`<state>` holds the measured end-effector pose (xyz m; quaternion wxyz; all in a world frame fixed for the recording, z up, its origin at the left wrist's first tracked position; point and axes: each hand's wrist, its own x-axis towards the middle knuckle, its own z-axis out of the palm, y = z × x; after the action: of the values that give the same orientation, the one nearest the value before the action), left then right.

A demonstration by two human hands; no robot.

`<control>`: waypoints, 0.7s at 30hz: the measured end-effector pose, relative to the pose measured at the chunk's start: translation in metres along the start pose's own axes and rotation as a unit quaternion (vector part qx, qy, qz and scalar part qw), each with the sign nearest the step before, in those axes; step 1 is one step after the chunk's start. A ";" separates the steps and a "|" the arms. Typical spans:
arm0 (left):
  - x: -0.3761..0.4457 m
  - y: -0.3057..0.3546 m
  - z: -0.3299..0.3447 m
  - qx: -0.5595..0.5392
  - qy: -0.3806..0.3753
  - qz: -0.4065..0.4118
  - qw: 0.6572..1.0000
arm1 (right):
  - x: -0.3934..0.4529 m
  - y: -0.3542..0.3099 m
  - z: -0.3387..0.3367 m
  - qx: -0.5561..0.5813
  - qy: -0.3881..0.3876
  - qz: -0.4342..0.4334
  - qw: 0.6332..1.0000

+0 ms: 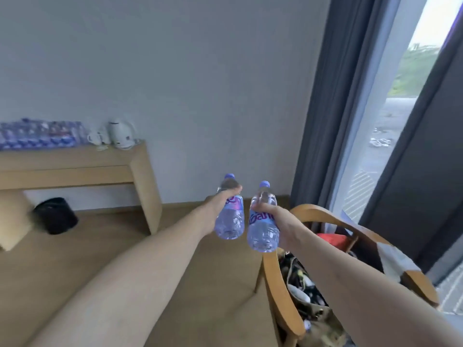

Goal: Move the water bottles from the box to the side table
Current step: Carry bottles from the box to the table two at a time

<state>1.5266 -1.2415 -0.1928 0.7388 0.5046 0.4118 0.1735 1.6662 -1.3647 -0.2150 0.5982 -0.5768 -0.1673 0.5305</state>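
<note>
**Two bottles held out in mid-air**

Out in front of the person, both arms are stretched forward at about the same height. The left hand [226, 199] has its fingers wrapped round the upper part of a water bottle [231, 216], and the right hand [271, 216] grips a second water bottle [264, 230] round its label. Both bottles have purple caps, stand nearly upright and hang just beside each other above the floor, not touching.

Below the right forearm is a wooden armchair [280, 291] piled with belongings. Well apart, against the wall on the left, stands the side table [82, 169]; a row of bottles [40, 135] already sits on its top, with a white kettle [120, 134] and a cup [95, 139] beside them. A dark bin [55, 216] sits on the floor under the table. Grey curtains [323, 116] frame a window on the right.
</note>
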 end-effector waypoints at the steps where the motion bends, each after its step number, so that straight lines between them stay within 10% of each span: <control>1: 0.005 0.007 -0.015 -0.004 0.022 0.004 1.000 | 0.017 -0.004 0.014 -0.007 -0.020 0.006 1.000; 21: 0.024 0.069 -0.387 -0.070 0.250 0.018 0.966 | 0.232 0.029 0.386 -0.084 -0.253 0.128 0.955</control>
<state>1.2484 -0.9628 -0.2006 0.6427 0.3997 0.5607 0.3358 1.4288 -0.9811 -0.2280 0.4125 -0.4884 -0.2818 0.7155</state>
